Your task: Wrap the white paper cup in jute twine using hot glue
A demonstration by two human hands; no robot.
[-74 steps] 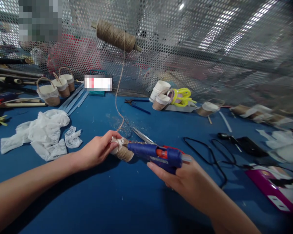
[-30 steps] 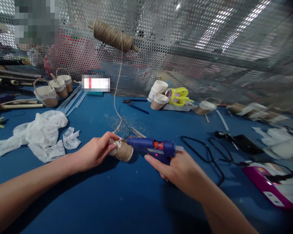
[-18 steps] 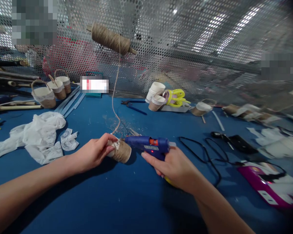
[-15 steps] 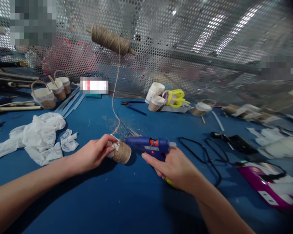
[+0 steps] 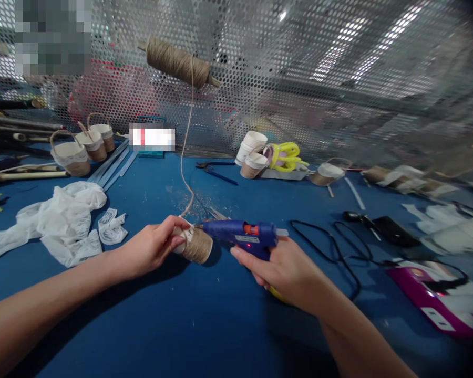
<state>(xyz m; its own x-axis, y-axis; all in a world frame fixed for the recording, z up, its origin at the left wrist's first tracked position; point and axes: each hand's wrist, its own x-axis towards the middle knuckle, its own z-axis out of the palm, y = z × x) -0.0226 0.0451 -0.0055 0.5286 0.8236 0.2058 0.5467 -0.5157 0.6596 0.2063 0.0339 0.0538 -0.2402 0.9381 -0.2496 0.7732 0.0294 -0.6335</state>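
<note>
My left hand (image 5: 156, 242) is closed on a small paper cup (image 5: 198, 245) lying on its side, its lower part wrapped in brown twine. Twine (image 5: 187, 157) runs from that cup up to a spool (image 5: 177, 62) hanging on the mesh. In my right hand (image 5: 281, 268) is a blue hot glue gun (image 5: 240, 233), gripped by its handle, with a small red light lit. Its nozzle points left, at or very near the cup's twine edge; I cannot tell whether they touch. Behind the gun lie scissors (image 5: 217, 213), partly hidden.
White lace (image 5: 63, 220) lies at left, below several twine-wrapped cups with handles (image 5: 73, 157). Pliers (image 5: 216, 172), stacked white cups (image 5: 252, 147) and yellow-handled scissors (image 5: 286, 156) sit at the back. A black cord (image 5: 335, 252) and purple power strip (image 5: 429, 299) occupy the right.
The glue gun has tilted slightly and shifted left with my right hand, and its red light has come into view. The cup stays in my left hand. The view has shifted slightly.
</note>
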